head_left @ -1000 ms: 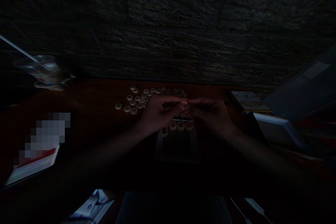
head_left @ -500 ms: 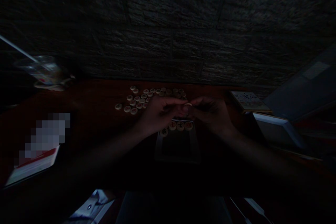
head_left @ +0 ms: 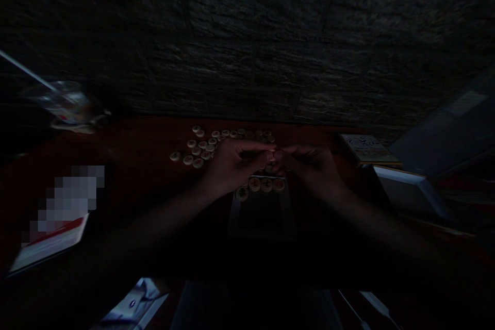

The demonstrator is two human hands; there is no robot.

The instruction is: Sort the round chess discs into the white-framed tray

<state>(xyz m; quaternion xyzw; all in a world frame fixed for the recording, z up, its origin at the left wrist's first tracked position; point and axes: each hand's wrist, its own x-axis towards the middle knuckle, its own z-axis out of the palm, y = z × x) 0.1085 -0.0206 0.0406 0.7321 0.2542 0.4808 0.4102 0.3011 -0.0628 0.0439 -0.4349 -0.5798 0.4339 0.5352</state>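
The scene is very dark. My left hand (head_left: 232, 165) and my right hand (head_left: 309, 165) meet fingertip to fingertip above a dark tray (head_left: 263, 214) on the red-brown table (head_left: 143, 165). Both hands are curled, pinching a small round game piece (head_left: 272, 155) between them. A row of round pale pieces with red marks (head_left: 261, 185) lies along the tray's far edge, just under my hands. Several more loose pieces (head_left: 203, 147) are scattered on the table behind and left of my left hand.
A clear plastic cup with a straw (head_left: 64, 105) stands at the far left. A booklet (head_left: 50, 242) lies near left. A printed box (head_left: 365, 148) and a pale flat case (head_left: 410, 193) sit on the right. A dark stone wall (head_left: 247, 36) rises behind the table.
The pinched piece showed a little more between my fingertips half a second ago; now my fingers close around it again. Both hands stay in nearly the same place.
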